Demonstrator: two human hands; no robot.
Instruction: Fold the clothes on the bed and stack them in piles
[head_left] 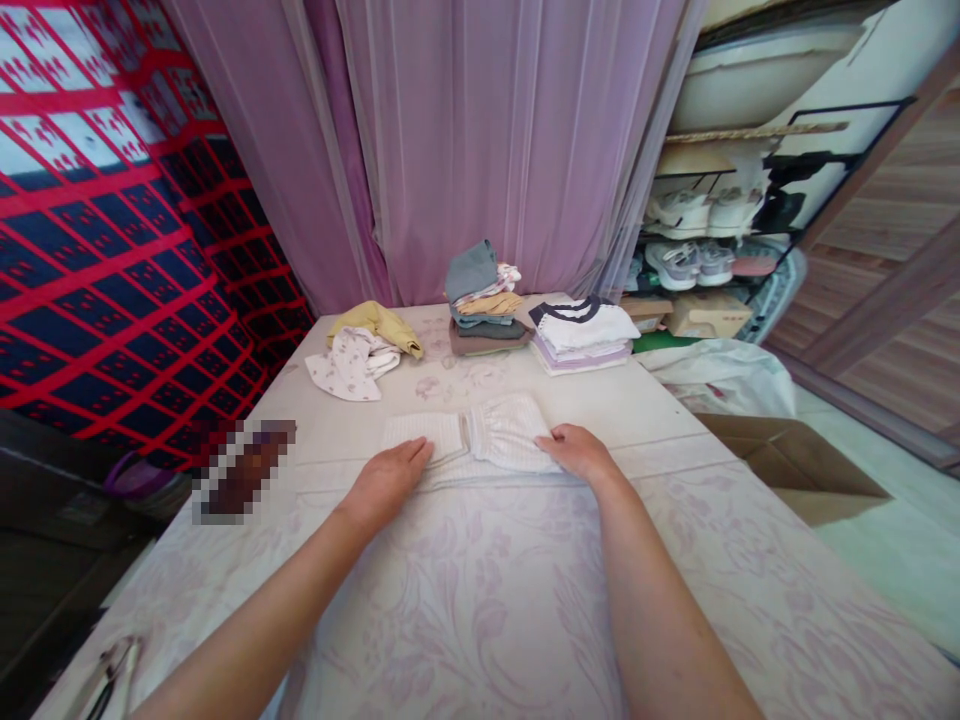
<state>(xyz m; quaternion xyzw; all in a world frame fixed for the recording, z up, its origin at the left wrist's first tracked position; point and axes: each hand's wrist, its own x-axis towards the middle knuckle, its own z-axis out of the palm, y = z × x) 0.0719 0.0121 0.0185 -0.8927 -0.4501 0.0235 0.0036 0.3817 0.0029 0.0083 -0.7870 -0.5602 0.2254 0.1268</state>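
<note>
A pale, finely patterned garment (510, 430) with a gathered band lies partly folded on the bed, its left and right parts meeting near the middle. My left hand (391, 478) rests on its left part, fingers stretched out together and thumb hidden. At the right edge, my right hand (579, 452) pinches the cloth between thumb and fingers. Whether it is trousers or another kind of clothing I cannot tell.
Behind lie a crumpled yellow garment (382, 325), a light printed garment (352, 365), a stack of darker folded clothes (487, 335) and a stack of white and lilac clothes (585, 335). A purple curtain (480, 140) hangs behind; a cardboard box (795, 460) stands right.
</note>
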